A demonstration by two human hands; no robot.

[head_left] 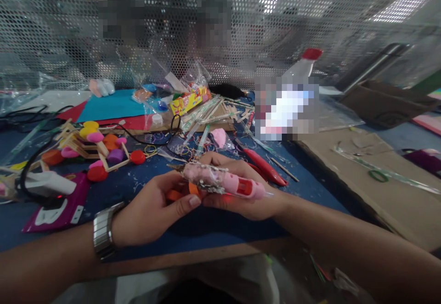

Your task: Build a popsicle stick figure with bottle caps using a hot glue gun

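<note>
My right hand [241,200] is closed around a pink pen-shaped glue gun [223,181] with a red button, held level over the blue table top [144,182], its tip pointing left. My left hand [155,212], with a metal wristwatch [103,230] on the wrist, is closed on a small orange piece [175,194] just under the gun's tip. The thumb of my left hand presses against the gun's crusted front end.
A frame of wooden sticks with coloured foam hearts [99,150] lies at the left, beside a white charger with black cable [48,184]. Red pen [265,166], stick packets [206,115], glue bottle [303,67], cardboard sheet [365,180] and mesh screen [220,24] surround the work area.
</note>
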